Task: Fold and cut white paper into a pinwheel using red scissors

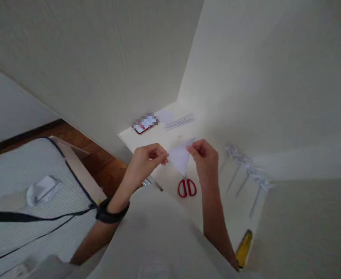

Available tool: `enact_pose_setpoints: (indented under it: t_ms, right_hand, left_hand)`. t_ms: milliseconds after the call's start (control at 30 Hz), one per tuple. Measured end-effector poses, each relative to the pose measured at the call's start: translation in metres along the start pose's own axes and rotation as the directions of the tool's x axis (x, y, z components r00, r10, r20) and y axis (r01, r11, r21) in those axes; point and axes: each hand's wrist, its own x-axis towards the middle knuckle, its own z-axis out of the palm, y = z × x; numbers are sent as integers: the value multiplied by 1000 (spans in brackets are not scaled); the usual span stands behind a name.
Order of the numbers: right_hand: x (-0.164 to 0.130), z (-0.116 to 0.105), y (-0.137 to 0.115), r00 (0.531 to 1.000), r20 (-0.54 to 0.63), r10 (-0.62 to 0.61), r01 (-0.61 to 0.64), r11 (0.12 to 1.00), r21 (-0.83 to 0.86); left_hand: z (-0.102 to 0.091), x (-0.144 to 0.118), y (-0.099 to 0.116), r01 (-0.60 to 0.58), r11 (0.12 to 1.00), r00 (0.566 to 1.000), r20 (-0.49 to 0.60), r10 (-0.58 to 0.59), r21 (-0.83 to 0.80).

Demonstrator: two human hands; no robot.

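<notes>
Between my hands a white piece of paper (179,158), folded to a triangle-like shape, is held above the white table (164,178). My left hand (150,157) pinches its left corner between thumb and fingers. At the upper right edge, my right hand (204,157) grips the paper the same way. Just below the paper's lower point lie scissors (187,187) with red handles; the paper hides their blades.
A phone (145,124) with a lit screen lies at the table's back left. Beside it are a paper sheet (165,116) and several thin sticks (179,121). Several paper pinwheel-like pieces on sticks (248,168) lie at right. A yellow object (244,248) sits near the front right edge.
</notes>
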Motion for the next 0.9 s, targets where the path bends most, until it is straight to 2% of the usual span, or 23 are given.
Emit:
enact_pose_setpoints:
  t_ms: [167,333,633,733,900]
  right_hand:
    - [-1,1,-3,1000,-2,-4,5,999,49]
    - [-1,2,-5,998,62,-10,4,995,103]
    - [-2,3,-2,982,171,-86,67,991,112]
    - [-1,4,-1,980,170,-106,86,989,117]
    - [3,4,3,991,114,-72,56,989,139]
  left_hand:
    - [0,-2,-2,-12,998,1000,-15,11,-54]
    - [1,1,-1,-31,990,999,-29,27,-136]
    - [-2,1,2,-85,976,980,-194,46,-199]
    - [-3,2,1,-108,976,972,-225,64,-189]
    - [-2,3,-1,-122,977,975,-207,84,-177]
